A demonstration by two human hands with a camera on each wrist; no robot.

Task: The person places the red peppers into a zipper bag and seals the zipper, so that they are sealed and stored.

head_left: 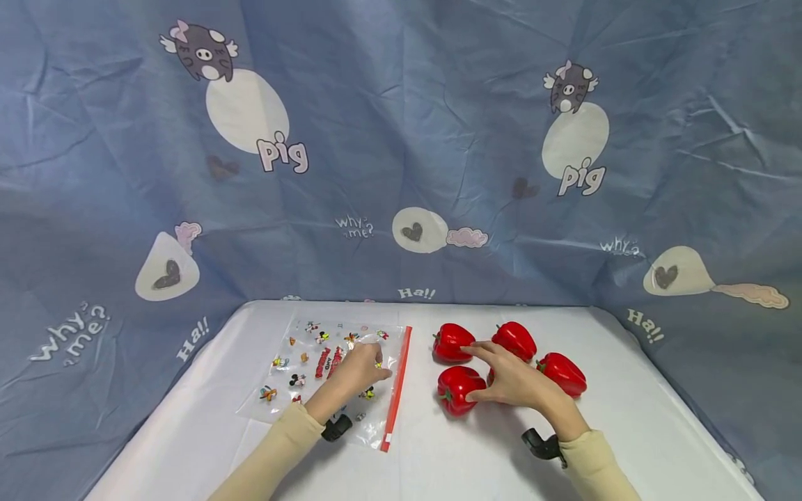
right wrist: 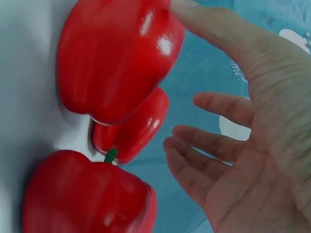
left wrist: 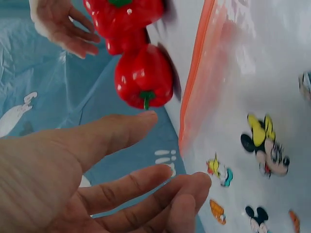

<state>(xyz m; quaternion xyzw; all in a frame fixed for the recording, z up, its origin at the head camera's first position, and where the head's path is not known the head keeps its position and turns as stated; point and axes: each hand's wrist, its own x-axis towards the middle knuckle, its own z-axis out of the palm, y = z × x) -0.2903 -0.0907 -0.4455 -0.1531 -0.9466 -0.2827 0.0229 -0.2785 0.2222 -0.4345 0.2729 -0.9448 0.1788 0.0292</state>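
On the left of the white surface lies a clear bag, flat, with a red strip along its right edge. Cartoon figures cover it; amid red print "AND" can be read, but the words beside it are too small or covered to make out. Over the bag is the left hand, its grip spread, thumb and fingers apart with nothing between them.

To the right sit red peppers with green stems: one at back left, one at front left, one at back right, one at far right. More red shows beneath the right hand. That grip is spread too, the thumb at the front left pepper; whether it touches, I cannot tell.

Behind, the blue cloth reads "pig" twice, "why me?", "why?" and "Ha!!".
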